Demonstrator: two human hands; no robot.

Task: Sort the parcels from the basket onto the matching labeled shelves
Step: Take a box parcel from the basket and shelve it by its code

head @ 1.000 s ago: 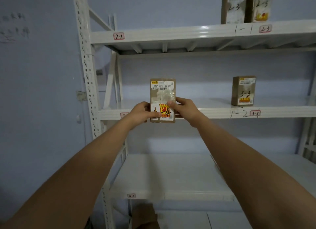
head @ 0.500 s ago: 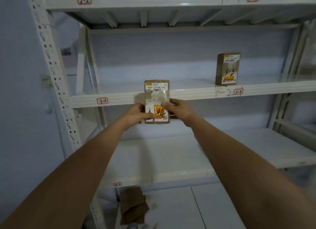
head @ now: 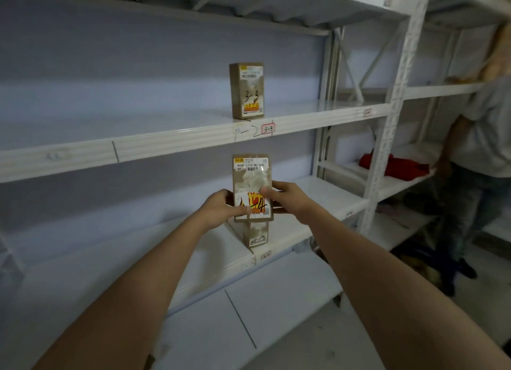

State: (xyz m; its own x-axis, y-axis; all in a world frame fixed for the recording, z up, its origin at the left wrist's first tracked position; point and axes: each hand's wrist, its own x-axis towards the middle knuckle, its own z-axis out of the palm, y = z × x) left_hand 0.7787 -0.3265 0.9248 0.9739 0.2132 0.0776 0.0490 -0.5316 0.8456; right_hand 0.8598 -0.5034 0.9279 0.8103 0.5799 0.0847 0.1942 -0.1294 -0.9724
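I hold a brown cardboard parcel (head: 251, 176) upright in front of me, with a white address label on top and a handwritten number over a red and yellow sticker. My left hand (head: 221, 209) grips its left edge and my right hand (head: 282, 198) grips its right edge. Just below it another brown parcel (head: 255, 235) stands on the lower white shelf (head: 318, 203). A third parcel marked 3-3 (head: 247, 90) stands on the shelf above (head: 166, 143), beside the red-framed label 3-3 (head: 268, 129).
A white upright post (head: 387, 120) divides this rack from the rack to the right, where a red cloth (head: 392, 166) lies on a shelf. A person (head: 481, 159) stands at the far right. The floor below is grey.
My view has swung right along the rack and closer. The parcel stays gripped in both hands and now sits lower, in front of the lower shelf above another parcel.
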